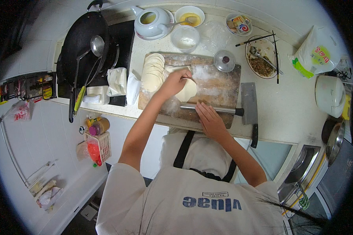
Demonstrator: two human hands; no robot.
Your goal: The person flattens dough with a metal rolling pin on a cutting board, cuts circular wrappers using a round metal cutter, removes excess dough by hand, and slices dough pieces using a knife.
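Note:
A floured wooden cutting board [206,88] lies on the counter. My left hand [178,82] pinches the upper edge of a round dough wrapper [186,92]. My right hand [210,117] rests with its fingers on the metal rolling pin [225,110], just below that wrapper. Whether its fingers close around the pin is not plain. Another piece of dough [176,68] lies behind my left hand. Overlapping dough wrappers [153,72] form a row on the board's left side. A glass lid [224,61] with a dark knob sits at the board's upper right.
A cleaver [249,104] lies right of the board. Behind it stand a bowl of filling [261,66] with chopsticks and a spoon, a teapot [151,22], a bowl of yellow liquid [194,13] and a plastic tub [184,39]. A wok [82,44] occupies the stove at left.

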